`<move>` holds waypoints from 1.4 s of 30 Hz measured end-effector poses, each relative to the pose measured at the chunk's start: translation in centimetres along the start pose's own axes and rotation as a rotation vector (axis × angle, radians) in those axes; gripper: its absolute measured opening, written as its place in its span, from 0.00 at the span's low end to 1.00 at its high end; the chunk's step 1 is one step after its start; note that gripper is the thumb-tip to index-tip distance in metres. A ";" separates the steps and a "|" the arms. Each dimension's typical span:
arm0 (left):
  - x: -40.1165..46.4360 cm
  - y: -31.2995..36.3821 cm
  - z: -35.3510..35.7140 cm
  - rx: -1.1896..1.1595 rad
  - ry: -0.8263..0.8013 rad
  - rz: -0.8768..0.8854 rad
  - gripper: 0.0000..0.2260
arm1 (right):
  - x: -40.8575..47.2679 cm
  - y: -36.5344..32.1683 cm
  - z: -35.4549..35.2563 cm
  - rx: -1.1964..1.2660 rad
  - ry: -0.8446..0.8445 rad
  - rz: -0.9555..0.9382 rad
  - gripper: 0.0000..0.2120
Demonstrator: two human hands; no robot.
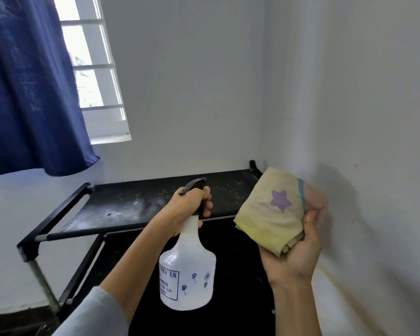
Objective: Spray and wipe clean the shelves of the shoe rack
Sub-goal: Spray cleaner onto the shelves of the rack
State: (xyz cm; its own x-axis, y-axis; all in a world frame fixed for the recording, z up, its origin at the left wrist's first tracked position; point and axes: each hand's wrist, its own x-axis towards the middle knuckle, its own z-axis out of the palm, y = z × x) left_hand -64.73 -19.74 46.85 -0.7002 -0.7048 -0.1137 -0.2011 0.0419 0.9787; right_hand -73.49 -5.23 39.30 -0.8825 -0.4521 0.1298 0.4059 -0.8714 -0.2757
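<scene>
— What is seen at ten o'clock?
— A dark blue curtain (pixel 27 88) is hung over a barred window (pixel 95 69).
— And from twelve to three o'clock?
— Two pale walls (pixel 192 81) are joined in a corner.

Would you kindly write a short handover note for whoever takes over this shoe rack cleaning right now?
Left hand: gripping the trigger head of the translucent white plastic spray bottle, held above the rack.
Right hand: holding the folded yellow cloth with a purple star, off the shelf.
Black fabric top shelf: dusty, with a pale patch and yellowish specks; looks unwiped.
Lower black shelf: mostly hidden, state unclear.
Left to do: spray and wipe the top shelf, then the lower ones.
</scene>
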 end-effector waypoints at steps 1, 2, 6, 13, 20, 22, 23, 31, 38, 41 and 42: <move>-0.6 -0.8 -0.7 0.000 0.016 0.046 0.08 | 0.0 0.5 -0.1 -0.001 0.002 0.039 0.30; -1.3 -1.5 -1.4 -0.003 0.031 0.082 0.08 | 0.1 1.0 -0.3 -0.011 0.000 0.069 0.28; -3.8 -5.0 -4.9 0.035 0.054 0.127 0.08 | -0.1 3.2 -1.4 -0.047 -0.050 0.205 0.24; -6.8 -13.1 -11.2 -0.060 0.328 0.070 0.08 | -0.6 5.4 -3.3 -0.195 -0.099 0.432 0.27; -6.4 -19.2 -16.4 -0.044 0.443 0.018 0.11 | -2.8 6.8 -7.9 -0.538 -0.025 0.756 0.19; -5.8 -20.3 -17.5 -0.035 0.440 -0.031 0.11 | -2.8 7.3 -8.5 -0.568 0.004 0.771 0.23; -5.6 -20.9 -17.8 -0.030 0.431 -0.062 0.11 | -2.7 7.5 -8.7 -0.573 0.007 0.763 0.24; -3.7 -22.9 -19.1 0.026 0.498 -0.196 0.15 | -1.3 7.5 -9.1 -0.552 -0.045 0.639 0.18; -2.1 -22.3 -18.8 0.132 0.574 -0.218 0.14 | -0.8 7.0 -9.5 -0.549 -0.014 0.634 0.19; -1.7 -22.3 -18.3 0.175 0.639 -0.183 0.14 | -0.7 6.8 -9.6 -0.549 0.015 0.607 0.16; -1.5 -22.2 -18.1 0.147 0.613 -0.177 0.14 | -0.6 6.8 -9.7 -0.546 0.026 0.601 0.15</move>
State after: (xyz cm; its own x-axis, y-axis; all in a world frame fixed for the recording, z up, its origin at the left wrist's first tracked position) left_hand -46.80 -32.38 28.34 -0.1392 -0.9841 -0.1103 -0.3997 -0.0460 0.9155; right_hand -72.47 -9.00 28.17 -0.5584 -0.8028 -0.2090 0.6452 -0.2620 -0.7177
